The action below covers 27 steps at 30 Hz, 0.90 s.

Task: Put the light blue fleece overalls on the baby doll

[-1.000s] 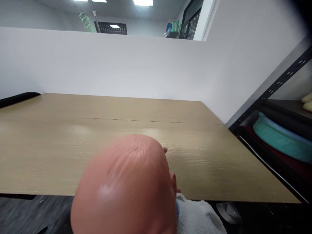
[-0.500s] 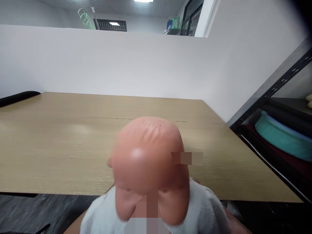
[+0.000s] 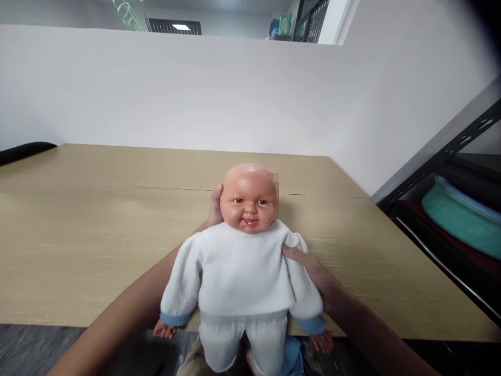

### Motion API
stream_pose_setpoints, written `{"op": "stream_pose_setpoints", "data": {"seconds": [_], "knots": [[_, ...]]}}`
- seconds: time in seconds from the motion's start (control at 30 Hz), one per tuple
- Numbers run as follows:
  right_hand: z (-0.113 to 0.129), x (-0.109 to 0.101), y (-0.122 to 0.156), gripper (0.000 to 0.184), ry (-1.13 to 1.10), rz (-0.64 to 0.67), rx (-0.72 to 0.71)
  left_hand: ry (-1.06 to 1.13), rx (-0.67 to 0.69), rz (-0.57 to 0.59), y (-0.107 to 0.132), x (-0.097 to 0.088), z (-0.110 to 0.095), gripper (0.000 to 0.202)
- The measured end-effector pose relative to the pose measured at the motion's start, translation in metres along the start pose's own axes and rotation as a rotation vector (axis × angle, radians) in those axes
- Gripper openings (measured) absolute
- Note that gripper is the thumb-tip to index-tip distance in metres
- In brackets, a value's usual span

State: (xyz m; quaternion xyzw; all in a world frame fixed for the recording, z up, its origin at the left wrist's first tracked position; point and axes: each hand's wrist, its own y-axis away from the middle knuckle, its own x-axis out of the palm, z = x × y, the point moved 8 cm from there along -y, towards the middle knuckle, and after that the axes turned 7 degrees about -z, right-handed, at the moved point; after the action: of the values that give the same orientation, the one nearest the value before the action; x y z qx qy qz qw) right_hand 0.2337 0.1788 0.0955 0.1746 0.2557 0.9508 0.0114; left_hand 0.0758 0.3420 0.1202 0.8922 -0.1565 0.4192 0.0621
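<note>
A baby doll [image 3: 246, 277] in a white fleece top with blue cuffs and pale trousers faces me, its head toward the far side of the wooden table [image 3: 97, 235]. Behind its head, on the left, is my left hand [image 3: 215, 204]; the thumb side shows beside the ear and the other fingers are hidden. My right hand [image 3: 309, 266] grips the doll at the armpit, thumb on the chest, remaining fingers behind its body. The doll's legs hang past the table's near edge.
A white partition [image 3: 188, 94] rises behind the table. At the right, a dark metal shelf [image 3: 442, 261] holds a teal rounded item [image 3: 457, 214]. A black curved edge [image 3: 27, 151] juts in at the far left.
The doll has moved away from me, out over the table, and leans back, so its face and body now show. Both my hands and forearms have come into clearer view.
</note>
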Motion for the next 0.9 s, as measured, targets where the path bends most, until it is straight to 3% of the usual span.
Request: {"op": "stream_pose_setpoints", "data": {"seconds": [0.1, 0.27, 0.43, 0.6, 0.73, 0.9], "knots": [[0.002, -0.001, -0.027, 0.041, -0.022, 0.013, 0.108, -0.006, -0.052, 0.044, -0.024, -0.002, 0.001, 0.092], [0.019, -0.005, -0.066, 0.044, 0.028, 0.033, 0.083, 0.036, -0.038, 0.049, -0.066, -0.015, 0.006, 0.101], [0.03, -0.014, -0.088, 0.048, 0.023, -0.012, 0.004, 0.062, -0.034, 0.045, -0.102, -0.032, 0.013, 0.095], [0.029, -0.025, -0.092, 0.059, 0.007, -0.076, -0.027, 0.07, -0.013, 0.072, -0.136, -0.039, 0.008, 0.075], [0.033, -0.036, -0.098, 0.075, -0.031, -0.093, -0.19, 0.005, 0.047, -0.002, -0.168, -0.053, -0.001, 0.064], [0.036, -0.051, -0.105, 0.071, 0.265, -0.117, -0.449, -0.1, 0.096, -0.087, -0.206, -0.077, -0.018, 0.044]]}}
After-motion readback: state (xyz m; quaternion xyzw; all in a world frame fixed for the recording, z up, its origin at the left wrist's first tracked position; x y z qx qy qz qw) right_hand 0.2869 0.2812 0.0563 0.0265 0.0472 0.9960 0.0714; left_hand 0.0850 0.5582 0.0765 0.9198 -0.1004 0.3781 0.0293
